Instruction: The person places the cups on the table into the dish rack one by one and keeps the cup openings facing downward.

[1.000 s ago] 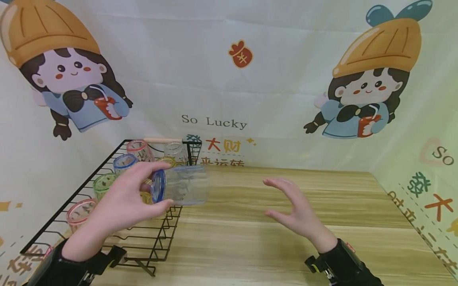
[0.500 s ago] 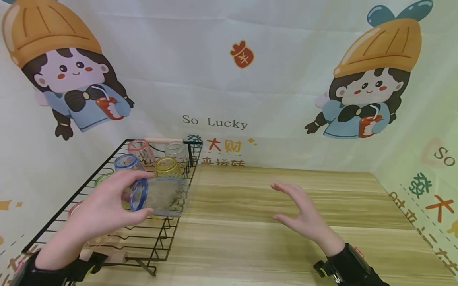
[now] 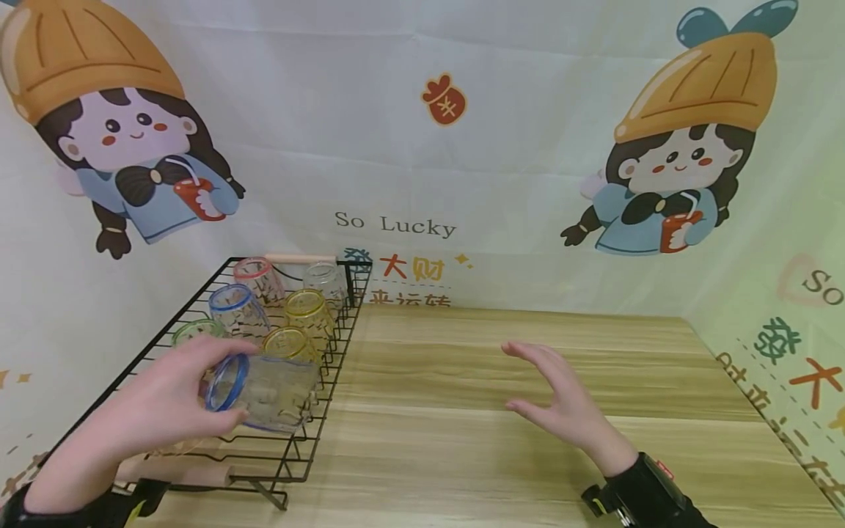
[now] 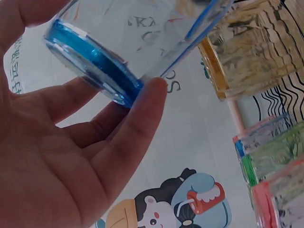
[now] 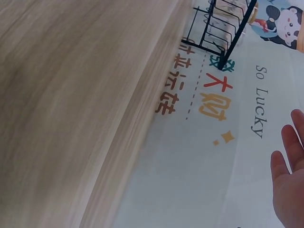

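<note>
My left hand grips a clear drinking glass by its blue-banded end. The glass lies nearly sideways above the near part of a black wire rack. In the left wrist view, fingers and thumb wrap the blue band. Behind the held glass, upside-down glasses stand on the rack: two yellow-ringed ones, the nearer yellow glass overlapped by it, a blue-ringed glass and a green-ringed glass, partly hidden by the hand. Over the table, my right hand holds nothing, fingers and thumb apart.
At the rack's far end stand a red-ringed glass and a plain clear glass. A pale wooden handle crosses the rack's near end. The wood-grain table reaches a printed cloth backdrop behind.
My left hand has carried the blue-banded glass left and nearer, down over the rack, uncovering the yellow-ringed glasses. The right hand has shifted slightly to the right.
</note>
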`<state>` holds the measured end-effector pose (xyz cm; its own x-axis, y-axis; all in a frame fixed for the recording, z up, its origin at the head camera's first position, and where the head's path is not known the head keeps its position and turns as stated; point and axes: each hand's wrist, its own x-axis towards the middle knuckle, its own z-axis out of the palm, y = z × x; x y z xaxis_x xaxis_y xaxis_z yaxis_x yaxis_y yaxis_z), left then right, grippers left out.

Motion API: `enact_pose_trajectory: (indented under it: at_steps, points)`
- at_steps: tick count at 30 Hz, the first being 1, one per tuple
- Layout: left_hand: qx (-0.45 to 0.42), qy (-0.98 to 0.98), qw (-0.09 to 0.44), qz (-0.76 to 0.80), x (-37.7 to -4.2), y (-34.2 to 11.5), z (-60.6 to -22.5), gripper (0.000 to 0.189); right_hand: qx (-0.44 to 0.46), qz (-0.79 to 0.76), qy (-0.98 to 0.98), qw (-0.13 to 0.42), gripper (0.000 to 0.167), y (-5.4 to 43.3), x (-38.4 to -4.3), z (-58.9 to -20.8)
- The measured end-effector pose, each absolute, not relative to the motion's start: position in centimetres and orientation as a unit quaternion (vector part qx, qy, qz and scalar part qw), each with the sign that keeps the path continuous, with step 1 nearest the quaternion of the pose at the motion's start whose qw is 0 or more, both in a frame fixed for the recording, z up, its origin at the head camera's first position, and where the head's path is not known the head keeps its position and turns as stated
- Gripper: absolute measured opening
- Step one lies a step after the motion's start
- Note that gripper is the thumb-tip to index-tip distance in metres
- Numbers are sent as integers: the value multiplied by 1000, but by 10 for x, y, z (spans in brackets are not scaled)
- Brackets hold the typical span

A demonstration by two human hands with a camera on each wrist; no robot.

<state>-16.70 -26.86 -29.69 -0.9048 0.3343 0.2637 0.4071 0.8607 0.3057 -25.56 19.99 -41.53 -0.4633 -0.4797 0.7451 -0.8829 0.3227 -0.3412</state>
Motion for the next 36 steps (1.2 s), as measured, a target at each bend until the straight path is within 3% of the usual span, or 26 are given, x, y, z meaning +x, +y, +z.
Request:
enact_pose_trajectory:
  at_steps: [19,36]
  points:
    - [-167,-979,40,-110,-169,-275,-303,75,447,366,-768,276,84,204,-257,-418]
    - [-161,-985,29,-50,-181,-267,-315,78,448,364,-768,279,80,205,-257,-418]
